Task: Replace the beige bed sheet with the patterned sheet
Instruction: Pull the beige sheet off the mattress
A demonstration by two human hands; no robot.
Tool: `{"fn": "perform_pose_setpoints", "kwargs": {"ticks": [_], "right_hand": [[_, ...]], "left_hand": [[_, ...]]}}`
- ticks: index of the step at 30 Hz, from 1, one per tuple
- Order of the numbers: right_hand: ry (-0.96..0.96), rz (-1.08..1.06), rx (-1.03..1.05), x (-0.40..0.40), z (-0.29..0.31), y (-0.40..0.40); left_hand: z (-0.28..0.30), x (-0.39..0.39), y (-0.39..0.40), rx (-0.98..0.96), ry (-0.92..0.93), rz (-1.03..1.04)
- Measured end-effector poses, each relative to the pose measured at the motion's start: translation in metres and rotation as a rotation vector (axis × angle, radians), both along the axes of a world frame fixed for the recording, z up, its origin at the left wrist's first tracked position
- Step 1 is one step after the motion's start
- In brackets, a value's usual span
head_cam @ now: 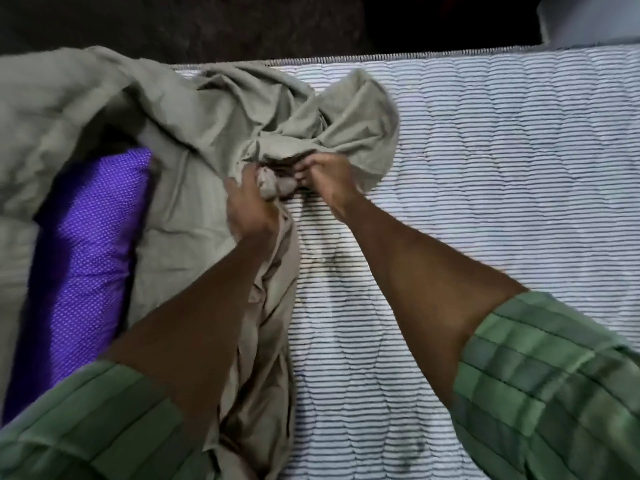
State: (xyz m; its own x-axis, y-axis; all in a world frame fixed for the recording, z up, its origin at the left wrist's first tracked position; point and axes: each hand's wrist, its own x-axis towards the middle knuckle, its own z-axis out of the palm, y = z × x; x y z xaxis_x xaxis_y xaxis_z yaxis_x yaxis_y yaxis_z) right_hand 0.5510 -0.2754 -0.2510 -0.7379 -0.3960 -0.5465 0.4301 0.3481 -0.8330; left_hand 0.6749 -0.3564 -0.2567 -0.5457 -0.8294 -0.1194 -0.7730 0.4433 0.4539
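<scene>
Purple pillow [86, 258] at mattress [485, 174] left edge under bunched beige sheet [104, 109], left hand [249, 206] and right hand [325, 174] both gripping its mid-mattress wad; risk: pulling drags pillow off; patterned sheet unseen.

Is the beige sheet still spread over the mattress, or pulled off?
Mostly pulled off. The beige sheet lies bunched to the left, both hands gripping it, and the striped mattress is bare on the right.
</scene>
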Motion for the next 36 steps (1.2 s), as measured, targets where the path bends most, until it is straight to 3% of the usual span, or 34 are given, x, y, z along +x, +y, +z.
{"fn": "perform_pose_setpoints", "kwargs": {"ticks": [3,6,10,14,16,19,21,24,25,29,32,34,36], "right_hand": [[0.295,-0.097,0.344,0.011,-0.015,0.004],[0.313,0.063,0.536,0.023,-0.03,-0.001],[0.132,0.24,0.42,0.046,-0.061,-0.048],[0.103,0.502,0.201,0.095,-0.038,-0.097],[0.057,0.636,0.173,0.123,-0.036,-0.108],[-0.168,0.457,0.125,0.169,-0.035,-0.111],[-0.128,0.166,0.187,0.198,-0.026,-0.109],[0.182,0.022,0.542,0.239,-0.025,-0.082],[0.182,0.044,0.584,0.254,-0.025,-0.073],[0.062,0.09,0.522,0.303,-0.029,-0.056],[-0.069,0.211,0.525,0.337,-0.029,-0.057],[-0.266,0.303,0.399,0.363,-0.021,-0.058],[-0.259,0.328,0.373,0.388,-0.018,-0.052]], "left_hand": [[0.004,0.034,-0.046,-0.112,-0.145,0.203],[0.009,0.06,-0.076,-0.062,-0.266,0.316],[0.016,0.062,-0.07,-0.339,-0.314,-0.014],[0.01,0.072,-0.079,-0.385,-0.326,-0.557],[0.002,0.086,-0.098,-0.362,-0.431,-0.7],[-0.004,0.132,-0.136,-0.39,-0.604,-0.728],[-0.001,0.157,-0.155,-0.413,-0.707,-0.777],[0.018,0.158,-0.153,-0.295,-0.7,-0.824],[0.025,0.152,-0.147,-0.233,-0.665,-0.816],[0.035,0.134,-0.109,0.044,-0.491,-0.888],[0.016,0.163,-0.072,0.109,-0.697,-1.038],[0.001,0.196,-0.067,0.115,-0.852,-1.087],[-0.015,0.228,-0.074,0.1,-0.906,-1.101]]}}
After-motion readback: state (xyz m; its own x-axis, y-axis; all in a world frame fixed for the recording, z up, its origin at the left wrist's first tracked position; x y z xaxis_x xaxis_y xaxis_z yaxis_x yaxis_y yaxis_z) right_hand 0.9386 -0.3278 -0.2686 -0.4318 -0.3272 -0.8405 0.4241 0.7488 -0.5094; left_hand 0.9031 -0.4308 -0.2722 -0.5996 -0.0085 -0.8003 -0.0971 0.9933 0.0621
